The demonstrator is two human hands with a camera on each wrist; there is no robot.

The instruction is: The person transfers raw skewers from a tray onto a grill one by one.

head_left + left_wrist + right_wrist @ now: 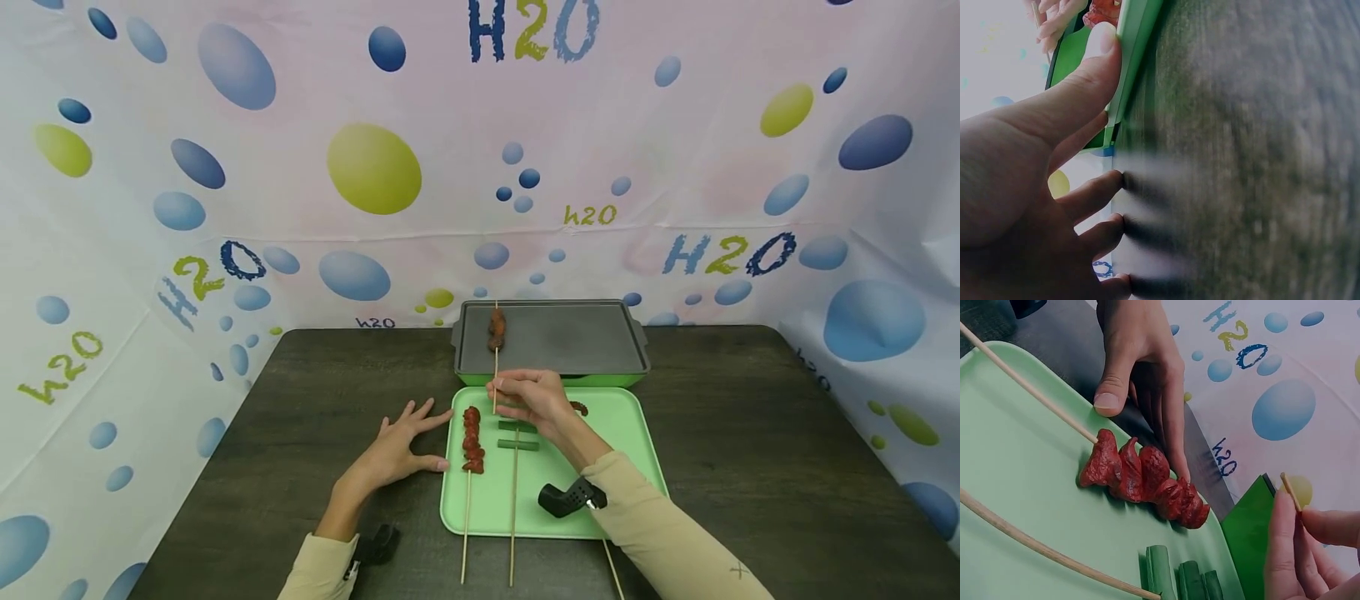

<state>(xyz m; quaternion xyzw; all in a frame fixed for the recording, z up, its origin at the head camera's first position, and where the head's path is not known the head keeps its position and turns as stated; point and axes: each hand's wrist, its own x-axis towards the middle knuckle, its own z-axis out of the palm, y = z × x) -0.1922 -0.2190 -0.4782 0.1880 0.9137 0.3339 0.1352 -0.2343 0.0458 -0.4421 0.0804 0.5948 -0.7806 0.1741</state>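
My right hand (534,402) pinches the bare stick of a brown meat skewer (497,327), whose meat lies over the left part of the grey griddle (562,337). With fingers spread, my left hand (397,450) touches the left rim of the light green tray (555,500) by thumb and forefinger; its other fingertips rest on the table in the left wrist view. On the tray lie a red meat skewer (1141,478) and a skewer of green vegetable pieces (517,444). My right arm hides most of another skewer, leaving a dark reddish curled piece (579,408) and its stick end (613,571) in sight.
The griddle stands directly behind the tray on a dark wooden table (765,467). Stick ends of the skewers jut over the tray's front edge. A patterned curtain (600,167) hangs behind the table. Black straps with cameras sit on both wrists.
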